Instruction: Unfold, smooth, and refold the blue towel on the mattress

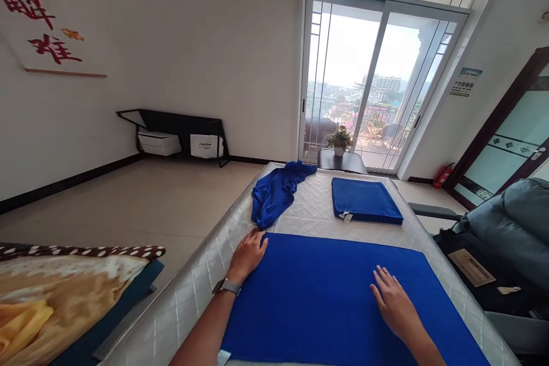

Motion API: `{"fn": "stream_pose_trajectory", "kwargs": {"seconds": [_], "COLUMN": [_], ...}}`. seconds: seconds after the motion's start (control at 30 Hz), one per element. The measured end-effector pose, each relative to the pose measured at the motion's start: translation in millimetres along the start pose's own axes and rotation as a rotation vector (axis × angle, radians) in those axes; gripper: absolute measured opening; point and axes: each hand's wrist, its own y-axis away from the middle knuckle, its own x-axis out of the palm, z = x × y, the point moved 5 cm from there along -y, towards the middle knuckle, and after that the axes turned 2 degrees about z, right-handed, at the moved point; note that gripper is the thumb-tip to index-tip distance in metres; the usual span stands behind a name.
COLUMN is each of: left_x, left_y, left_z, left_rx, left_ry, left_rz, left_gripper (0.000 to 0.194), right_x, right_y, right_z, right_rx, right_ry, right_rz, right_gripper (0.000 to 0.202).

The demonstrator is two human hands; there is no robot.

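Note:
A blue towel [321, 303] lies spread flat on the table, with a white tag at its near left corner. My left hand [250, 251] rests at the towel's far left corner, its fingers stretched out and the thumb on the cloth. On the right part of the same towel, my right hand [392, 298] lies with its fingers extended and nothing in them. Beyond my left hand is a crumpled blue towel [274, 194]. Farther right sits a neat stack of folded blue towels [364, 199], a white tag showing at its front edge.
A pale quilted cover [201, 280] is on the table. To the left lies a patterned blanket [72, 286]; a dark armchair [514, 229] stands at right. Past the far end are a chair with a potted plant [339, 140] and glass sliding doors [343, 80].

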Motion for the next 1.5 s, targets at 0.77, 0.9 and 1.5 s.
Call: {"fn": "stream_pose_trajectory", "kwargs": {"seconds": [0.77, 0.9, 1.5], "left_x": [1.0, 1.7, 1.1], "left_y": [-0.1, -0.9, 0.4], "left_z": [-0.1, 0.5, 0.9], "left_rx": [0.015, 0.008, -0.008], "left_ry": [-0.031, -0.027, 0.025], "left_rz": [-0.019, -0.012, 0.026], "left_gripper": [0.039, 0.041, 0.045], "right_x": [43.3, 44.4, 32.8], "right_y": [-126.1, -127.1, -124.6], "right_z": [275.3, 273.7, 209.3], "right_rx": [-0.359, -0.362, -0.272], "right_ry": [-0.251, -0.246, -0.204], "right_rz": [0.032, 0.046, 0.094], "right_gripper": [0.072, 0.073, 0.076]}}
